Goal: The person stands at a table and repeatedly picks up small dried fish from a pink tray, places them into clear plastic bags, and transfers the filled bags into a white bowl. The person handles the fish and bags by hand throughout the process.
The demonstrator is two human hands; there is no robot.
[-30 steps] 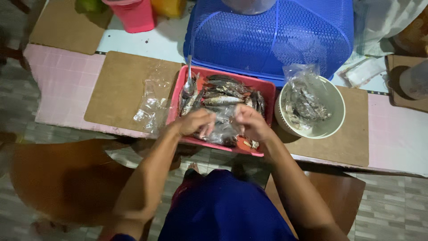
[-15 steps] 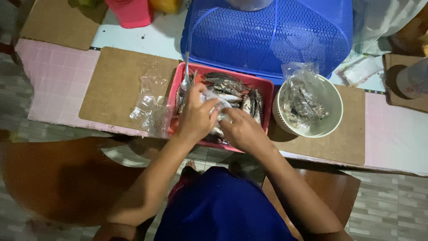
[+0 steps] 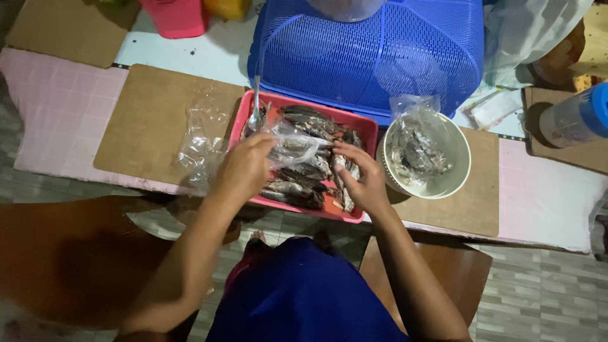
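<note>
- A clear plastic bag (image 3: 294, 147) is held over the red tray (image 3: 364, 124), above the fish (image 3: 297, 183) piled in it; some fish appear to be inside the bag, though how many cannot be told.
- The bag's left edge is pinched by the left hand (image 3: 244, 170), fingers curled closed around the plastic.
- The right hand (image 3: 361, 180) is set at the bag's right side, fingers bent over the fish; whether the bag or a fish is gripped cannot be told.
- A spoon (image 3: 255, 114) is propped in the tray's far left corner, handle pointing away from the person.
- The tray is placed at the table's near edge, between two brown mats.
- A second, empty bag (image 3: 199, 142) is spread on the left mat (image 3: 142, 120), just beside the tray.
- A white bowl (image 3: 456, 161) is seen just right of the tray on the right mat (image 3: 484, 202); a filled bag (image 3: 415, 142) of fish is stood in it.
- A blue mesh cover (image 3: 380, 54) is set behind the tray and bowl.
- A bottle (image 3: 573, 117) with a blue cap is laid at the far right.
- A pink tub (image 3: 177, 16) is seen at the top left.
</note>
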